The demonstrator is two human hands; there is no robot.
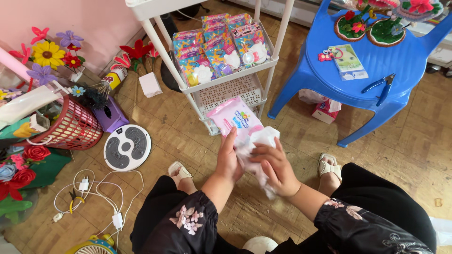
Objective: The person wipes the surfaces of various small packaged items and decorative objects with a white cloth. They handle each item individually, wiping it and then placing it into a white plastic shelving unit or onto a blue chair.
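My left hand (229,160) grips the lower edge of a pink and white plastic pack (234,117) held out in front of me. My right hand (278,168) is closed on a white crumpled tissue or cloth (260,141) that comes out of the pack and hangs down below my fingers. Both hands are close together above the wooden floor, between my knees in black flowered sleeves and trousers.
A white wire shelf rack (226,84) with several colourful packets (216,47) stands ahead. A blue plastic chair (358,66) at right carries pliers (382,85), a booklet and craft flowers. At left are a red basket (75,129), paper flowers (47,54), a round white disc (127,147) and cables (94,193).
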